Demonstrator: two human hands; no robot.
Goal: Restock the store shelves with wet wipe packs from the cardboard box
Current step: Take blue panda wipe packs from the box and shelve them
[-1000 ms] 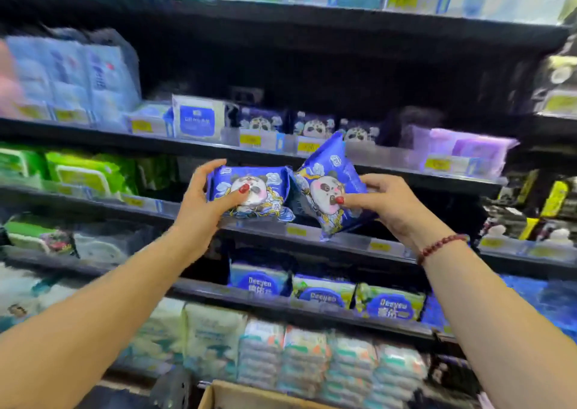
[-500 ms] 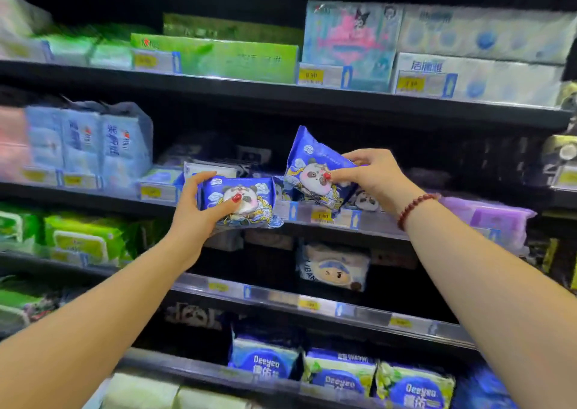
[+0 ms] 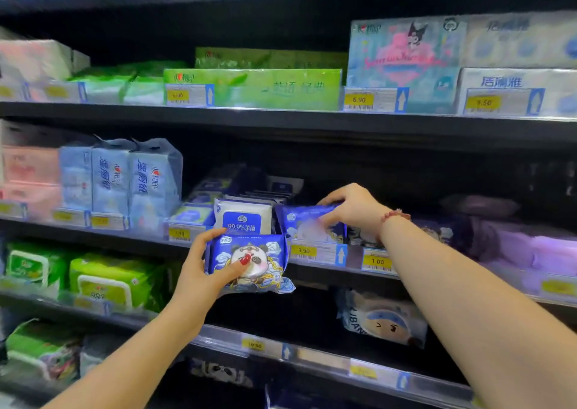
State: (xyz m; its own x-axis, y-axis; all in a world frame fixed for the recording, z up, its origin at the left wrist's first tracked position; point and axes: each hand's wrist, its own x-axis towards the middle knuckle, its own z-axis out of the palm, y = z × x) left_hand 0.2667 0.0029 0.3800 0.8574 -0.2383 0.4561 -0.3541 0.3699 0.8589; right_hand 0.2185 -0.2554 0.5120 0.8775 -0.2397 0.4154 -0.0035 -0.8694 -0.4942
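Head view, right hand point(image 3: 349, 208): fingers curled over the top edge of a dark-blue soft-plastic wet wipe pack with a pale panda print point(image 3: 309, 226), setting it upright at the front of the black metal middle shelf point(image 3: 143, 240), just behind the yellow 3.90 price tag point(image 3: 303, 251).
Head view, left hand point(image 3: 199, 271): gripping a second dark-blue soft-plastic panda-print pack point(image 3: 249, 261), thumb laid across its face, pack held in the air just in front of and below the shelf lip, resting on nothing.
Neighbours: white-and-blue rectangular 99.9% wipe pack point(image 3: 242, 216) standing just left of the slot being filled; further panda-print packs apparently to the right, partly hidden by the right wrist and blurred.
Done so far: first pack judged nearly seated in its slot, grip not yet let go.
Left to do: second pack to shelve, probably next to or behind the first; depth of the free space too dark to judge.
Cardboard box: out of view, remaining stock impossible to tell.
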